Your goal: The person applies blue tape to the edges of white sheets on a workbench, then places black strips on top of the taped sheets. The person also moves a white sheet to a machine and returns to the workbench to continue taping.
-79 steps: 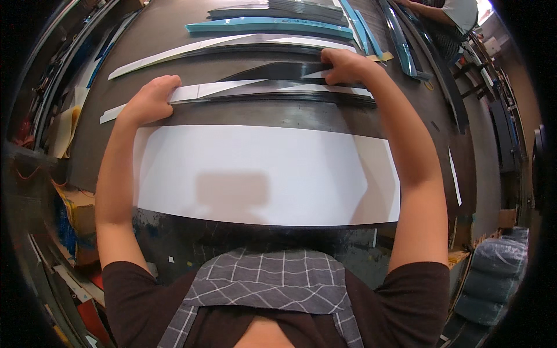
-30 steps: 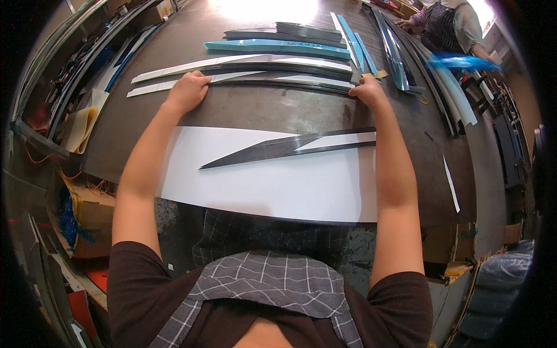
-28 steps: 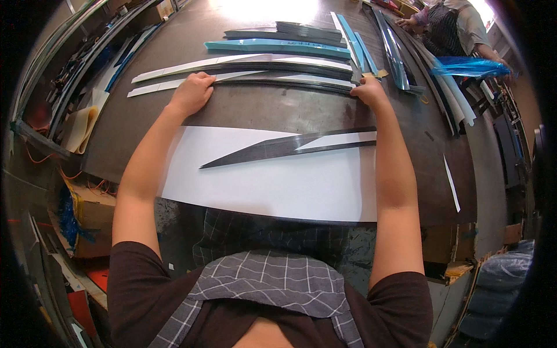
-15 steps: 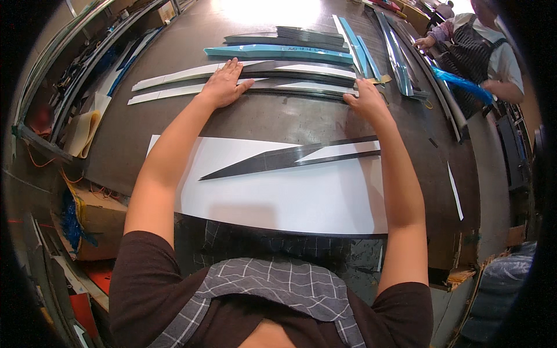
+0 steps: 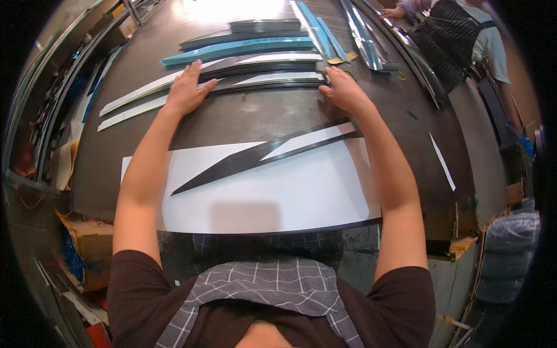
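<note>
Two long stacks of dark, pointed strips with white faces lie side by side across the table. My left hand (image 5: 187, 90) rests with spread fingers on the far stack (image 5: 249, 65), its thumb over the near stack (image 5: 275, 79). At the stacks' right ends, my right hand (image 5: 347, 90) touches them with fingers stretched and thumb apart. Closer to me, a large white sheet (image 5: 313, 191) lies flat. On it, a dark pointed strip (image 5: 226, 165) with a white inset lies slantwise, its right end near my right forearm.
Beyond the stacks lie a blue-covered strip (image 5: 238, 51) and more dark strips (image 5: 267, 26). Blue and white strips (image 5: 316, 29) and shiny long profiles (image 5: 362, 40) lie at the far right. A thin white sliver (image 5: 442, 162) is on the right. A co-worker (image 5: 452, 46) stands across the right edge.
The view has shifted, so table and stacks appear farther left and turned. My hands stay at the stacks. The co-worker's blue plastic has moved lower and farther right.
</note>
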Demonstrator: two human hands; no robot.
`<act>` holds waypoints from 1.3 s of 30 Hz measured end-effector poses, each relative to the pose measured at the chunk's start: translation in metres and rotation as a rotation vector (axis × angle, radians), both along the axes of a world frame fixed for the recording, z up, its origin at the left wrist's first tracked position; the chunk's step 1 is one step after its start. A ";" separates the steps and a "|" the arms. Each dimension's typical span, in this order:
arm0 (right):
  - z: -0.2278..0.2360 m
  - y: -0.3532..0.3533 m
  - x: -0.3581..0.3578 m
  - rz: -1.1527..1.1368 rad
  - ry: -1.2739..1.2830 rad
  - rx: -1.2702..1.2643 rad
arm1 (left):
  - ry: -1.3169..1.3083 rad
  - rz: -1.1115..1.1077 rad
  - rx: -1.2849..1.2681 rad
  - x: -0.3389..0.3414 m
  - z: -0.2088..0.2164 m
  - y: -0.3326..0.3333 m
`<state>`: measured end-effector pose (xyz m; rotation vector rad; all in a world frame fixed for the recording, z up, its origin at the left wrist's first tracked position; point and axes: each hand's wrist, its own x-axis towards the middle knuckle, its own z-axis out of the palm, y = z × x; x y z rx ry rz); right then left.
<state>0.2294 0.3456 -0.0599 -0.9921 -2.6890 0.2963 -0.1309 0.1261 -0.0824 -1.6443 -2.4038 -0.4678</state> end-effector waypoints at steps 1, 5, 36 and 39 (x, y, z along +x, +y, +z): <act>-0.002 0.003 0.004 -0.003 0.028 0.006 | -0.079 0.011 0.053 0.003 0.000 0.002; 0.012 0.002 0.001 -0.130 0.134 -0.113 | 0.037 -0.054 0.230 0.016 0.007 -0.008; -0.006 0.053 -0.010 0.075 0.066 -0.228 | -0.020 -0.033 -0.191 0.009 0.048 -0.059; -0.003 0.053 -0.026 0.076 -0.056 -0.145 | -0.054 0.025 -0.273 -0.012 0.046 -0.058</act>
